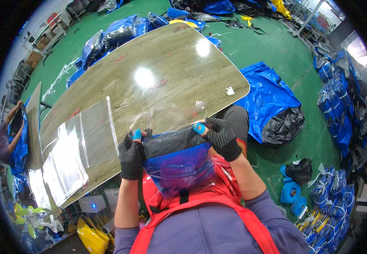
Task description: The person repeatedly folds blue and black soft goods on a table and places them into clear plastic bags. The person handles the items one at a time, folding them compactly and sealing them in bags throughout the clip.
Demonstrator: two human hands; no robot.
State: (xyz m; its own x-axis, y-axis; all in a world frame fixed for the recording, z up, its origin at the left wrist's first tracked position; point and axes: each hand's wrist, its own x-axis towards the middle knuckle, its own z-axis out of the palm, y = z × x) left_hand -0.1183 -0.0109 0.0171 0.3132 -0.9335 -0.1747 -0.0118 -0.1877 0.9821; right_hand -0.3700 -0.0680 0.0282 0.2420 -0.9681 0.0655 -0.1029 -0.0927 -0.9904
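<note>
A clear plastic bag (162, 116) with a folded blue and black sheet (177, 163) inside is held over my lap, above a red apron (230, 186). My left hand (131, 157), in a black dotted glove with blue tape on the thumb, pinches its left upper corner. At the right upper corner my right hand (222, 137), gloved and taped the same way, grips the bag. Its transparent open end stands up over the table edge, beyond the sheet. Left of my hands, flat clear plastic bags (94, 135) lie overlapping on the wood-patterned table (175, 63).
Right of the table, a blue and black sheet bundle (272, 106) lies on the green floor (276, 169). More blue bundles (120, 36) sit behind the table. Tied blue packs (331, 186) are heaped at lower right. Far left, another person (5, 139) handles blue material.
</note>
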